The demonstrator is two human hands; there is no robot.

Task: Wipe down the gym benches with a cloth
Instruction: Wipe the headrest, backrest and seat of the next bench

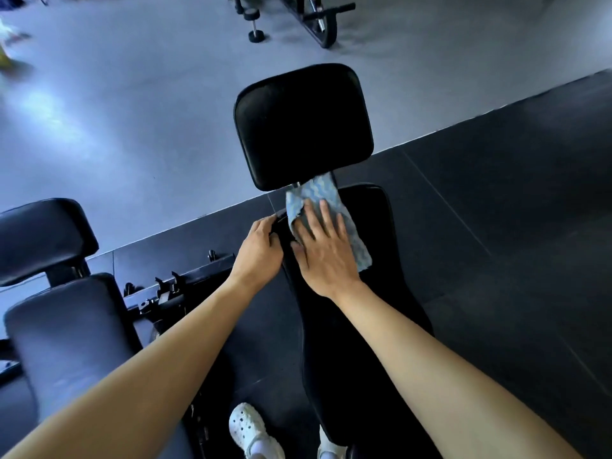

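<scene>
Cloth point(319, 193): blue-grey, patterned, flat on the far end of the black padded surface point(367, 233). Its far tip reaches the gap under the upper pad point(303, 127). Long axis runs approx along the surface's length, the near end skewed a bit to the right.

R hand point(323, 251) lies palm-down on the cloth's middle, fingers point(326, 215) straight & spread, pressing it flat w/o any pinch. Cloth shows ahead of the fingertips and along the hand's right side, down to about the wrist.

L hand point(260, 250) sits just left of R, near-touching and off the cloth. Its fingers curl over the surface's left edge in what looks like a bracing grip; the tips are partly hidden, so can't tell how far they wrap.

Judgement: the step in hand is wiping the far end. Since cloth & surface share one axis, a straight draw toward the body would prob. keep the cloth under the palm. The upper pad lies dead ahead of the fingers. Whether the near stretch has been wiped can't be told.

Around: second bench point(66, 326) off to the left, well apart. White shoe point(246, 429) on the dark floor by the surface's near end. Dumbbell point(255, 28) far off on the grey floor.
</scene>
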